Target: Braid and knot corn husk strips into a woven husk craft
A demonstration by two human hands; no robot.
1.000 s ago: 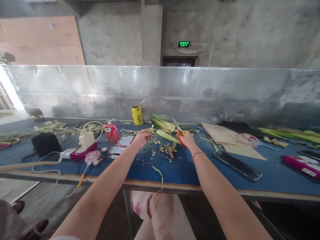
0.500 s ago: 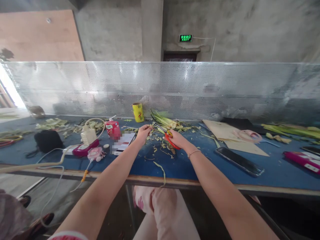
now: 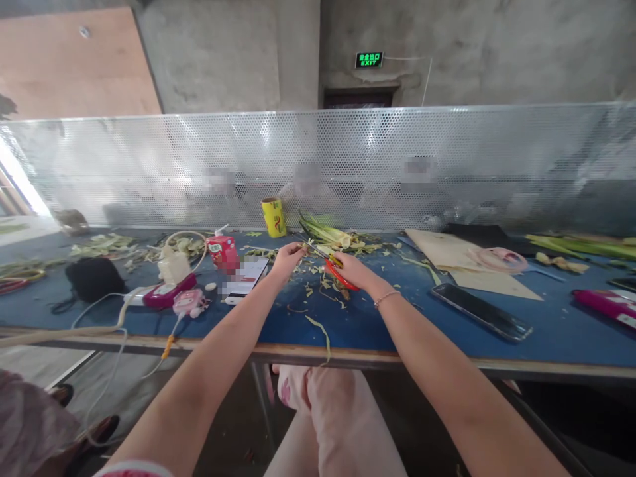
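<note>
My right hand (image 3: 349, 266) is closed round the red and yellow handles of a pair of scissors (image 3: 342, 277). Their blades point left, toward my left hand (image 3: 289, 257). That hand is pinched on a small pale green plant piece (image 3: 309, 245), too small to name further, and the blade tips are right beside it. Under and around both hands lie loose plant scraps (image 3: 325, 281). Just beyond the scissors rests a bundle of green leafy stalks (image 3: 330, 233) with pale cut ends. A long peel strip (image 3: 322, 331) hangs near the table's front edge.
On the blue table (image 3: 368, 331) to my left are a phone (image 3: 247, 278), a red drink carton (image 3: 223, 252), a power bank with cables (image 3: 171, 291) and a black pouch (image 3: 95, 278). A yellow roll (image 3: 273, 217) stands behind. To my right are cardboard (image 3: 447, 258) and another phone (image 3: 481, 310).
The scissor blades now sit slightly lower and look more spread at the left hand. Both hands have barely moved. The whole view has shifted a little.
</note>
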